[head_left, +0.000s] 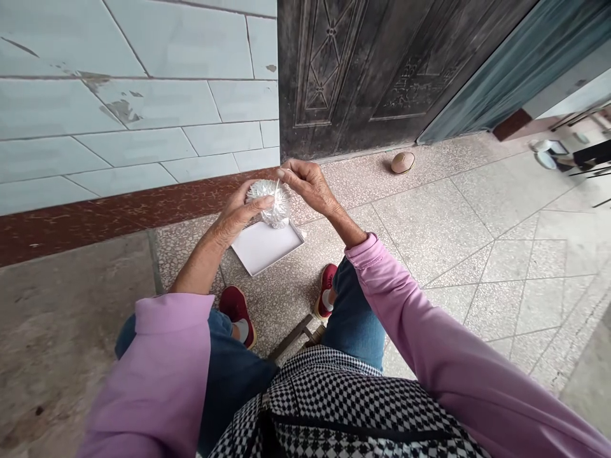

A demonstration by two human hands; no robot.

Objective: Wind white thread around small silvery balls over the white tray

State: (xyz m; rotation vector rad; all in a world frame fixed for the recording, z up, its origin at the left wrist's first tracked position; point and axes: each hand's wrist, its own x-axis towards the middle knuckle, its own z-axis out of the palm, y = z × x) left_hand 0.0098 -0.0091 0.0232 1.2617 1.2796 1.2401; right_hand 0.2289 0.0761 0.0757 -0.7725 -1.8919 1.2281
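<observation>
A round, glossy white bundle of fine strands (281, 215) is gripped in my left hand (238, 213), its thumb lying across the front. At the bundle's upper right, my right hand (308, 184) is closed in a pinch on a thin white strand (277, 186) that runs down to the bundle. Just below the bundle, a shallow white tray (267, 247) lies on the floor in front of my feet; the bundle hides part of its far edge.
A tiled wall (143, 102) and a dark carved door (353, 76) stand ahead. Near the door a rounded tan object (403, 162) rests on the speckled floor (429, 210). My red shoes (236, 312) flank the tray, and part of a low frame (293, 337) shows between my legs.
</observation>
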